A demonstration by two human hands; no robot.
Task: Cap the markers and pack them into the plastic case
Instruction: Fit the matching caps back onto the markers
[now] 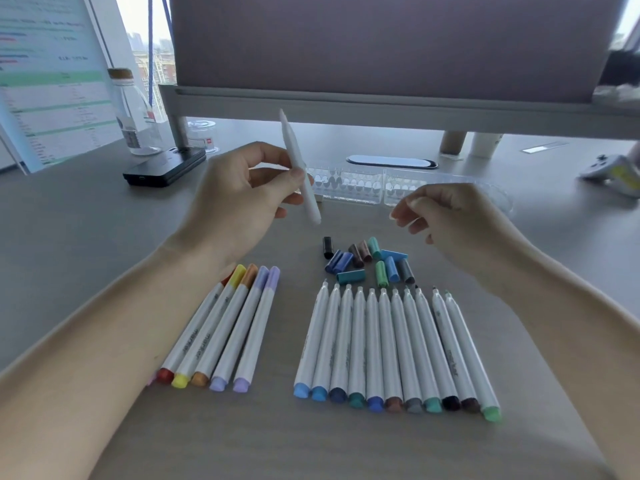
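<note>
My left hand (239,199) pinches a white marker (300,168) between thumb and fingers and holds it nearly upright above the desk. My right hand (450,226) hovers to its right with loosely curled fingers, holding nothing, just above a pile of loose caps (367,261). A row of several uncapped markers (391,348) lies below the caps. Several capped markers (221,327) lie in a row under my left wrist. The clear plastic case (349,185) stands open behind my hands, partly hidden by them.
A black device (162,166) and a glass bottle (133,116) stand at the back left beside a monitor (52,81). A raised grey shelf (381,109) spans the back. A game controller (613,171) lies at the far right.
</note>
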